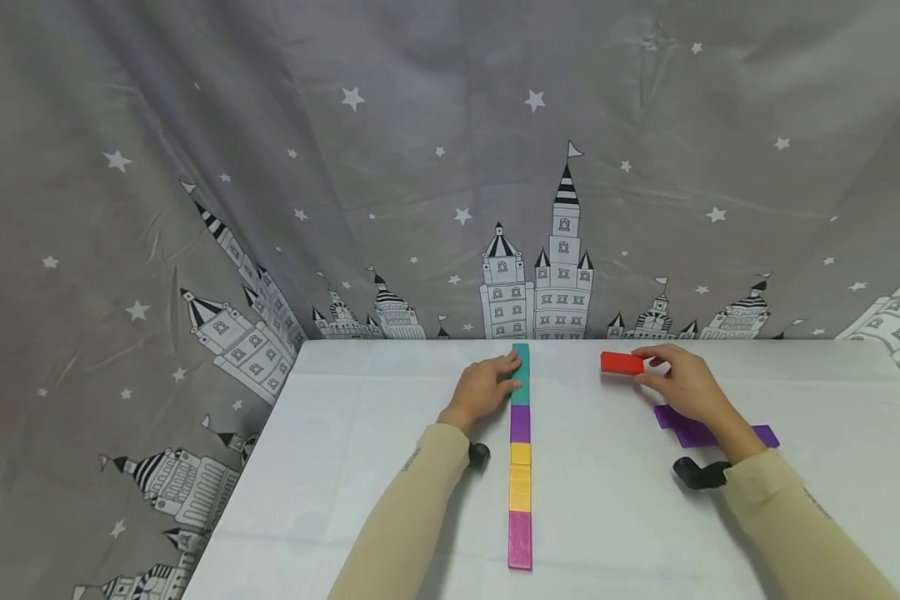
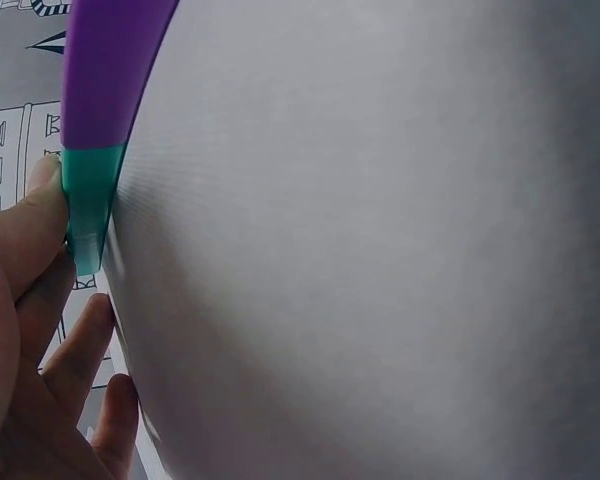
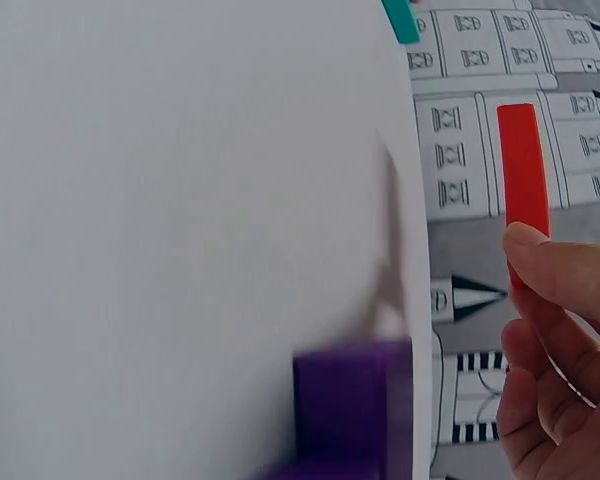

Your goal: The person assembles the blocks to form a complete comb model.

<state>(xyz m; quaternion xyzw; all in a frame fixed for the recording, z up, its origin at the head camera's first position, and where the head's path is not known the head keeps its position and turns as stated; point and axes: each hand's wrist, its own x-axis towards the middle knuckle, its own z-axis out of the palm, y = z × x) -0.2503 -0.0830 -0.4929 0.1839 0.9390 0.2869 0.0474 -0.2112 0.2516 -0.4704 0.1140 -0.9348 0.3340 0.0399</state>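
Observation:
My right hand point(image 1: 682, 383) pinches one end of a red block point(image 1: 621, 362) between thumb and fingers, above the far part of the table. In the right wrist view the red block point(image 3: 523, 165) points away from the fingertips. The left hand point(image 1: 482, 387) touches the left side of a teal block point(image 1: 521, 375) with thumb and fingertips, not wrapped round it. That teal block forms the far end of a straight row. Nearer me follow a purple block point(image 1: 520, 423), a small yellow block point(image 1: 521, 453), a longer yellow block point(image 1: 520, 487) and a magenta block point(image 1: 520, 540).
Several purple blocks point(image 1: 693, 432) lie on the white table point(image 1: 607, 517), partly hidden under my right forearm. A grey curtain point(image 1: 435, 75) printed with castles and stars hangs behind the table's far edge and down the left side.

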